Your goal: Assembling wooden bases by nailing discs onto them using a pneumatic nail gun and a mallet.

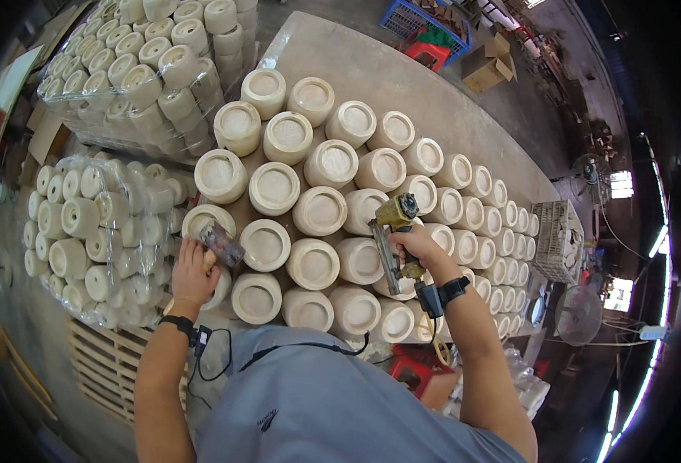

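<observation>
My left hand [194, 272] is closed round the short wooden handle of a mallet [223, 244] with a dark, blocky head. The mallet is over the near left end of the rows, beside a pale round wooden piece [209, 219]. In my right hand [423, 248] is a yellow and black nail gun [387, 255], held above the middle of the table with its long magazine toward me. Several pale, drum-shaped wooden pieces [319, 211] stand upright in rows below both hands, each with a round recess in its top.
The wooden pieces stand on a large table [340, 69]. Plastic-wrapped stacks of similar parts [86, 231] stand at the left, one by a wooden pallet [116, 363]. A crate [558, 241] and a fan [579, 315] are at the right. A cardboard box [489, 65] lies beyond the table.
</observation>
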`<state>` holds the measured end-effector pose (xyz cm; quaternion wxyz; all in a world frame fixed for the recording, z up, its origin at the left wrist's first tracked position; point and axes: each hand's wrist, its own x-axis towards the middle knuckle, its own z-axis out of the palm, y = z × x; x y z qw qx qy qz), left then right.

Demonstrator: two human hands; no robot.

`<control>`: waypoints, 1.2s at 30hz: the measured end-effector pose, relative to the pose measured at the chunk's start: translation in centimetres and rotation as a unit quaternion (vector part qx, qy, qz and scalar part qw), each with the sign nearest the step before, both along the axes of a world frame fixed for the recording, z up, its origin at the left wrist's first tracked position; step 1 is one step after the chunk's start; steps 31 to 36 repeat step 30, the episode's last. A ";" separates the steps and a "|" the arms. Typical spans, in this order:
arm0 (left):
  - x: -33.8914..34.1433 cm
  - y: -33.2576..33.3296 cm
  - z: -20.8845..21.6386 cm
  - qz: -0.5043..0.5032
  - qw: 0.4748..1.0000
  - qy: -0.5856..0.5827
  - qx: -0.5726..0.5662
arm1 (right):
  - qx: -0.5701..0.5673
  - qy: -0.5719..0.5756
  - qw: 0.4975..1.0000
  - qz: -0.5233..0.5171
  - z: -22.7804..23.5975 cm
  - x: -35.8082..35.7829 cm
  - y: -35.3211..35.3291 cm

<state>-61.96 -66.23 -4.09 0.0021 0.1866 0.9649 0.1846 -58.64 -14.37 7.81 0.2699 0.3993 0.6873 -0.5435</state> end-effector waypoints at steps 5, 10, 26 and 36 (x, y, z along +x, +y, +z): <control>-0.1 -0.3 -0.2 -0.010 1.000 0.012 -0.001 | 0.100 0.008 0.995 0.028 -1.1 -0.5 -0.4; -0.2 0.0 -0.2 -0.007 1.000 0.006 0.006 | 0.076 -0.006 0.997 0.015 -1.9 -0.6 0.6; -0.6 -0.2 -0.8 -0.002 1.000 0.006 -0.012 | 0.129 0.051 0.990 0.003 -0.6 8.9 -2.7; -0.6 -0.1 -0.8 0.003 1.000 -0.008 0.001 | 0.142 0.034 0.989 0.001 -2.4 9.2 -2.4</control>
